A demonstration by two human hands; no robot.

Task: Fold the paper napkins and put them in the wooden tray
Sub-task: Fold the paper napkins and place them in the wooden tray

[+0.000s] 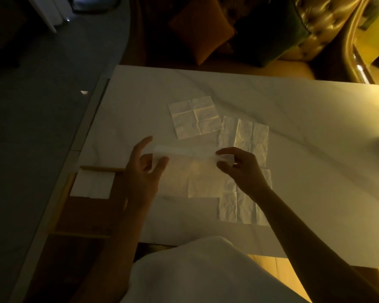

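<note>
One table (315,149), one wooden tray (83,215), and two hands: left hand (142,171) and right hand (239,169)

Six paper napkins for certain:
- one folded white napkin (92,184) in the wooden tray
- one folded strip (184,152) pinched between both hands
- four open sheets flat on the table: a creased square (195,118), an upright sheet (252,138), a yellow-lit sheet (206,182) and a near sheet (239,208)

A narrow piece (227,130) touching the upright sheet may be a seventh; that cannot be told

Two cushions beyond the table: orange cushion (201,33) and dark green cushion (271,25)

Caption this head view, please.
Left hand and right hand pinch a napkin mid-fold over the table; a folded napkin lies in the wooden tray.
</note>
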